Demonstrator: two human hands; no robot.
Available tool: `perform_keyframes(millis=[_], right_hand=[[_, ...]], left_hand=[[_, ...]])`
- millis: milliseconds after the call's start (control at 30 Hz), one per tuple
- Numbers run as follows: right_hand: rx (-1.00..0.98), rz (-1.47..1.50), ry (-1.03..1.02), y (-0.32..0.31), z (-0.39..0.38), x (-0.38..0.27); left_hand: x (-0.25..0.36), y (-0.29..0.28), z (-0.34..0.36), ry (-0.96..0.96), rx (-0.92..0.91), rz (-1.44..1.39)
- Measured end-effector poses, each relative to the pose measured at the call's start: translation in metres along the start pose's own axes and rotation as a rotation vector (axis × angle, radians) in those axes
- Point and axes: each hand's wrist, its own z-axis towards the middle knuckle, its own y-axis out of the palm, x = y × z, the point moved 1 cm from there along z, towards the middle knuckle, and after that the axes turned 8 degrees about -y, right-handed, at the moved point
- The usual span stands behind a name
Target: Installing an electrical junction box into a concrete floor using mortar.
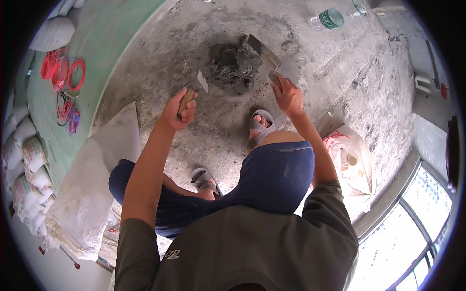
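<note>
A dark heap of wet mortar (225, 58) lies on the rough concrete floor ahead of me. My right hand (290, 98) is closed round the handle of a trowel (263, 52), whose long grey blade reaches to the heap's right edge. To the left and nearer to me, my left hand (178, 109) grips the wooden handle of a small trowel (203, 81). Its narrow pale blade points toward the heap, apart from it as far as I can see. Both hands are above the floor, at either side of my knees.
Plastic bottles (331, 18) lie at the far right. A plastic bag with round things (353, 162) stands by my right arm. On the left are a large white sack (92, 174), coils of red cable (60, 72) on green floor, and stacked sacks (34, 155). My sandalled feet (262, 121) stand before the mortar.
</note>
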Motion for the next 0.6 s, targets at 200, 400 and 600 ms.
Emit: perform_keyframes(millis=[200,400,600], right_hand=[[-0.223,0.574,0.678,0.048,0.051,0.089],[-0.445,0.524,0.373,0.075,0.07,0.082],[-0.214,-0.035,-0.192,0.026,0.033,0.011]], left_hand=[[-0.003,-0.005,-0.011,0.021,0.051,-0.013],[-0.006,-0.01,-0.017,0.048,0.02,-0.037],[-0.002,-0.004,-0.01,0.036,0.057,-0.008]])
